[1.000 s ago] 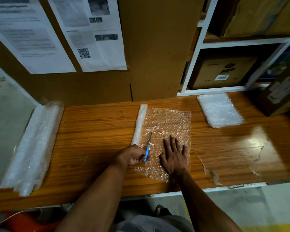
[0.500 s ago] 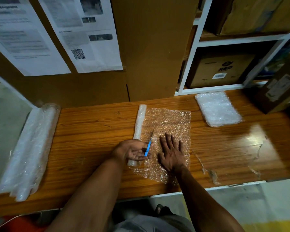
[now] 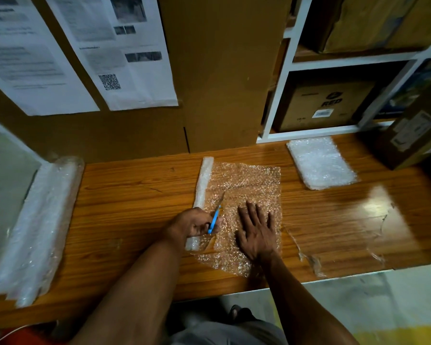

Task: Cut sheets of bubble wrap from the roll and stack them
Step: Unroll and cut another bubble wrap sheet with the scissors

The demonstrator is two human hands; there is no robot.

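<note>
A small roll of bubble wrap (image 3: 204, 180) lies across the middle of the wooden table (image 3: 135, 195), with a clear sheet (image 3: 249, 185) unrolled to its right. My left hand (image 3: 192, 224) grips blue-handled scissors (image 3: 215, 215) whose blades point away from me along the sheet beside the roll. My right hand (image 3: 258, 231) presses flat on the sheet, fingers spread. A stack of cut sheets (image 3: 320, 165) sits at the back right of the table.
A big bubble wrap roll (image 3: 35, 227) lies at the table's left end. Cardboard panels with taped papers (image 3: 125, 51) stand behind. White shelving (image 3: 279, 100) holds boxes, and a cardboard box (image 3: 413, 135) rests at the far right. Torn tape (image 3: 311, 260) clings near the front edge.
My left hand has slid the scissors a little forward along the sheet beside the roll, leaving a cut behind them. My right hand stays flat on the sheet.
</note>
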